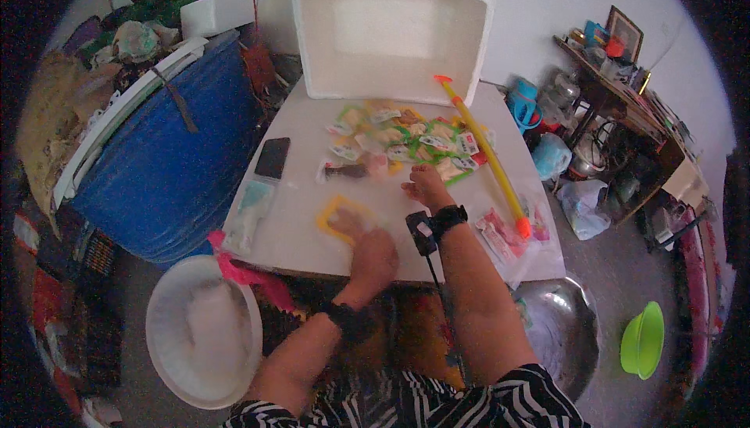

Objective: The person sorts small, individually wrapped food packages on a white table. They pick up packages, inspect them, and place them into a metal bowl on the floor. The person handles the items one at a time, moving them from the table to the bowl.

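Note:
My left hand (374, 259) is over the near part of the white table (304, 205), gripping a yellow-edged packet (329, 217) that is blurred by motion. Beyond it, my right hand (428, 186) is by the near edge of a pile of small sealed packets (404, 135), mostly green-edged. Its fingers are partly curled, with nothing visible between them. A dark packet (345, 170) lies to the left of that hand. Black bands circle both wrists, and a small black device (420, 233) with a cable hangs beside the right one.
Behind the pile, a white foam box (392, 85) stands on its side. A yellow tube with orange ends (495, 161) lies along the right. Left are a dark phone (272, 158) and a clear bag (249, 217). Below are a white tub (161, 334), a metal basin (568, 334) and a green basin (633, 346).

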Demonstrator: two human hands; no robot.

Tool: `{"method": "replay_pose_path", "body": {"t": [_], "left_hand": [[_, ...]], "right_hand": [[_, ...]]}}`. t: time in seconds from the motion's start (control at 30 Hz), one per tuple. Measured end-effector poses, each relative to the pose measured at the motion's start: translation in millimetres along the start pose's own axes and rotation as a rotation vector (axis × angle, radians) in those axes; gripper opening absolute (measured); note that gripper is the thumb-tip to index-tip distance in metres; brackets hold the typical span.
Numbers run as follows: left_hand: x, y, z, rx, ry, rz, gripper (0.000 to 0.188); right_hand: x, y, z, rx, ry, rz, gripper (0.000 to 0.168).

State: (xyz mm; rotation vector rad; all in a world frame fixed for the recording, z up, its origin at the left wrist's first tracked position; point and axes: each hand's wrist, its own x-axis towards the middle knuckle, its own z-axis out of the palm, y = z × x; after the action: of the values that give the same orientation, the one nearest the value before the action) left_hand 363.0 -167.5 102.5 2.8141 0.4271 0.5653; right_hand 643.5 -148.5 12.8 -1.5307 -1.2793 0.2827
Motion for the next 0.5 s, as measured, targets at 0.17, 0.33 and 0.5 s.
{"method": "replay_pose_path", "body": {"t": [0.17, 0.33, 0.5], "left_hand": [[-7.3, -10.8, 5.5, -0.057, 0.105, -0.044, 0.012], [-9.2, -9.0, -4.2, -0.07, 0.12, -0.005, 0.014], [-4.4, -5.5, -12.3, 0.045, -0.074, -0.057, 0.015]], "right_hand": [[30.6, -30.3, 38.0, -0.266, 0.089, -0.269, 0.011], [31.9, -72.5, 44.3, -0.143, 0.141, 0.05, 0.021], [46.6, -67.1, 56.9, 0.526, 0.255, 0.664, 0.016]]}}
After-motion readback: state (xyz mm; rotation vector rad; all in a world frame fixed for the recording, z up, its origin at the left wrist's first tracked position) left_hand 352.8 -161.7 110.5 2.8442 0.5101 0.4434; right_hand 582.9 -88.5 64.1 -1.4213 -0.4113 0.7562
